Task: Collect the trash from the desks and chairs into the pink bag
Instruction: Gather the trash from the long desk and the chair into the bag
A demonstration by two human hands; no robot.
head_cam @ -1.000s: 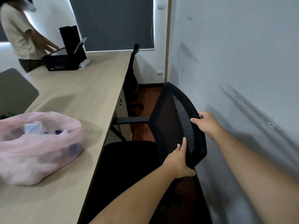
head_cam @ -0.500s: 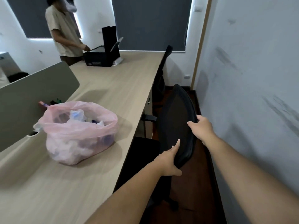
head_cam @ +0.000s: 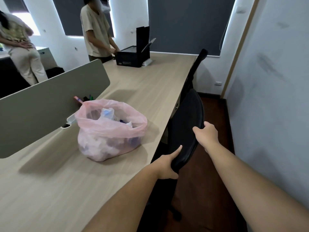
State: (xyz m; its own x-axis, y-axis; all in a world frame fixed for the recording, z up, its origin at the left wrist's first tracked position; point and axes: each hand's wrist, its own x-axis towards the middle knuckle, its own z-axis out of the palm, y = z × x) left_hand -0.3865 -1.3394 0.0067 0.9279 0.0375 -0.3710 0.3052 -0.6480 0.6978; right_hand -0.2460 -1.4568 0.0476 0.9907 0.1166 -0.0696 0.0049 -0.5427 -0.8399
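Both forearms reach in from the bottom edge. Left hand (head_cam: 167, 164): grips the near rim of the black chair backrest (head_cam: 185, 124), fingers curled behind the rim, thumb lying straight along its front face. Right hand (head_cam: 207, 136): grips the far rim of the same backrest, fingers curled over the edge. The backrest stands just beside the long edge of the table (head_cam: 66, 190), over the dark red floor (head_cam: 210, 173), with the grey wall (head_cam: 275, 97) to the right.

Pink bag (head_cam: 108, 131): stands on the table left of the chair, apart from both hands, mouth open and rolled outward. Crumpled white and blue trash (head_cam: 107, 113) shows inside; the single pieces cannot be told apart.

Behind the bag, a grey divider panel (head_cam: 41, 106) runs along the table's left side. A few pens (head_cam: 87, 98) stick up just beyond the bag, beside the panel.

Farther along the table edge: a second black chair (head_cam: 198, 64). At the far end of the table sits a black box (head_cam: 132, 57) with its lid raised; a person in a beige shirt (head_cam: 95, 30) has both hands on it. A second person (head_cam: 21, 47) stands far left, beyond the panel.
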